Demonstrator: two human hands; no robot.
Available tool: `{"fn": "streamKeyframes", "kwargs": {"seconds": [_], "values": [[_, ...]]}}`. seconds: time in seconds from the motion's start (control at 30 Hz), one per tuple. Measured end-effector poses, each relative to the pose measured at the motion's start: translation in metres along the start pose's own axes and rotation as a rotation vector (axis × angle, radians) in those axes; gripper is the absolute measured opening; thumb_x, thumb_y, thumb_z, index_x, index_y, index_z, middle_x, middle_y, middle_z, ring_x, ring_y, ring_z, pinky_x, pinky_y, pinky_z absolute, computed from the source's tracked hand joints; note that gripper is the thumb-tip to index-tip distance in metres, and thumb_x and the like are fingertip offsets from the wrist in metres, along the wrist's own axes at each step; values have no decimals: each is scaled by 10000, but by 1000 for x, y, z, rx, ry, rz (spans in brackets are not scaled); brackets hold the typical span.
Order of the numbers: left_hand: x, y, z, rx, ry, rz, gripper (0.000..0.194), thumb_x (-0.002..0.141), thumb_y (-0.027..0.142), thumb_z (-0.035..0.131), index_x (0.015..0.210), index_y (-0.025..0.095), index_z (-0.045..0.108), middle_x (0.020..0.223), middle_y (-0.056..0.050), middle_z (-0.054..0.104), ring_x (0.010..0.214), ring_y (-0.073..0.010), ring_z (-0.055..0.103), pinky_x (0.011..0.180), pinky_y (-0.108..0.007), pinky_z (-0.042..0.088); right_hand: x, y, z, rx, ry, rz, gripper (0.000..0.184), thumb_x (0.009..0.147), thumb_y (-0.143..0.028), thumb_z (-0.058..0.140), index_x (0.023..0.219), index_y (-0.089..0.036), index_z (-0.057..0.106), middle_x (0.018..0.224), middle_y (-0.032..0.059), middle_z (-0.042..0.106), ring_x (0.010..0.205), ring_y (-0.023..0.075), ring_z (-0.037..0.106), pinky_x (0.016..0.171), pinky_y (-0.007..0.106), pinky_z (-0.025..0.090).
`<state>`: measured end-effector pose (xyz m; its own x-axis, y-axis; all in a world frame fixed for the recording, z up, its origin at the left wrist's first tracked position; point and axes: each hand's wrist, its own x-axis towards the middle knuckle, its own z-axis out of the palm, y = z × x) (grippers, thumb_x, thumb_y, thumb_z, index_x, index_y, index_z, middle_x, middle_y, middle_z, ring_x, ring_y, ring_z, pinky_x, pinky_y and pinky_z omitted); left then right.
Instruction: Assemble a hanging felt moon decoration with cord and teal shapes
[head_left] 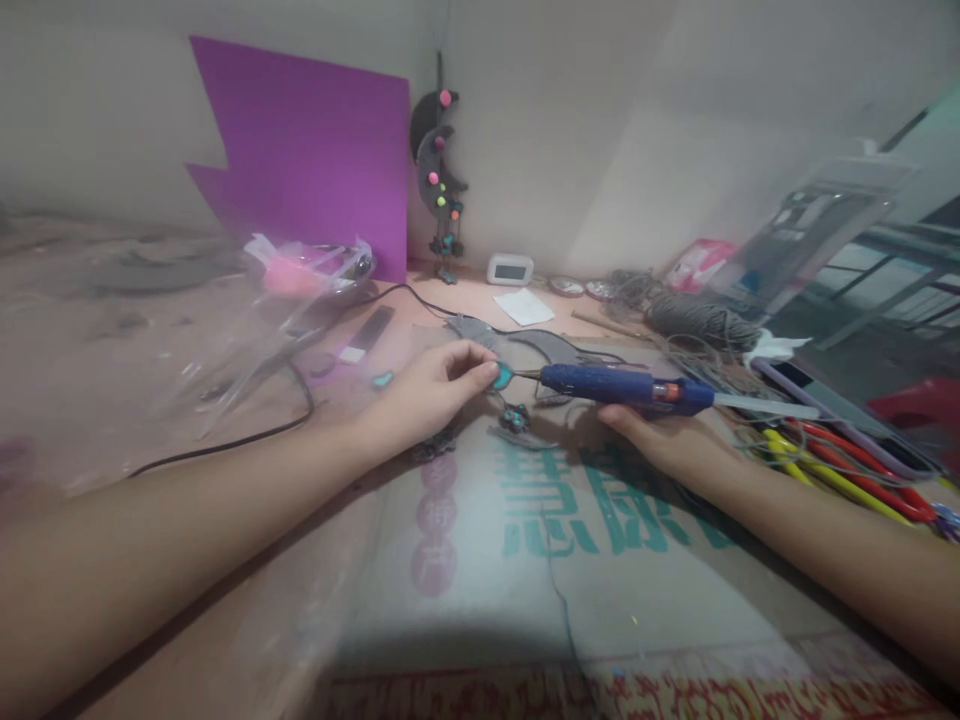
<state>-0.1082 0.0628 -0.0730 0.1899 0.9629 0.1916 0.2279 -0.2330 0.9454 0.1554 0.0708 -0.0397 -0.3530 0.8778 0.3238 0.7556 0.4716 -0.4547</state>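
Note:
Between thumb and fingertips, my left hand [454,385] pinches a small teal piece [503,376]. A blue hot glue gun [600,385] is in my right hand [637,432], its metal nozzle pointing left, touching or very close to the teal piece. Out of the gun's back end sticks a pale glue stick [772,404]. Just below the nozzle lies a dark flower-shaped ornament with teal bits [515,417]. Grey crescent shapes [547,347] rest behind the gun. Another small teal piece [382,379] lies left of my left hand.
Printed cardboard [480,530] covers the work surface. Grey yarn [701,320], a phone [840,415] and red and yellow-handled tools [847,470] lie at right. Clear plastic bags [300,290] sit at left. A purple sheet [322,150], a hanging crescent ornament [439,170] and a small white digital display [510,269] stand behind.

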Motion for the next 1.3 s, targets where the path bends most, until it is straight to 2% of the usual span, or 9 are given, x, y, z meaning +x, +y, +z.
{"fn": "streamKeyframes", "kwargs": {"seconds": [0.13, 0.3, 0.57, 0.93, 1.3], "values": [[0, 0, 0, -5, 2, -8, 282, 907, 440, 605, 967, 170, 656, 654, 32, 534, 551, -90, 456, 549, -218, 379, 0, -3, -1, 51, -33, 13, 259, 772, -513, 529, 663, -291, 607, 720, 18, 749, 717, 276, 732, 685, 377, 607], [0, 0, 0, -17, -13, -16, 270, 917, 425, 595, 975, 167, 644, 632, 40, 513, 528, -85, 437, 525, -214, 357, 1, -6, -1, 129, -51, 35, 196, 734, -470, 546, 666, -289, 579, 781, 21, 763, 776, 282, 739, 764, 397, 614], [-1, 1, 0, -11, -4, -9, 261, 911, 416, 602, 968, 166, 652, 634, 39, 525, 533, -87, 447, 542, -218, 376, 0, -3, 1, 106, -61, 51, 200, 755, -475, 553, 700, -293, 613, 763, 20, 763, 781, 286, 744, 752, 404, 615], [1, -2, 1, -8, 5, 0, 279, 902, 443, 606, 963, 176, 659, 651, 26, 544, 575, -102, 492, 576, -226, 409, 1, -8, -1, 105, -51, 93, 217, 705, -505, 552, 637, -298, 563, 717, 23, 744, 738, 291, 730, 730, 405, 610], [0, -1, 0, 13, -1, -4, 283, 905, 443, 602, 977, 174, 655, 673, 25, 556, 594, -102, 494, 591, -224, 407, 0, -4, 0, 83, -72, 85, 194, 736, -479, 543, 723, -294, 598, 827, 22, 770, 830, 286, 742, 816, 405, 608]]}}
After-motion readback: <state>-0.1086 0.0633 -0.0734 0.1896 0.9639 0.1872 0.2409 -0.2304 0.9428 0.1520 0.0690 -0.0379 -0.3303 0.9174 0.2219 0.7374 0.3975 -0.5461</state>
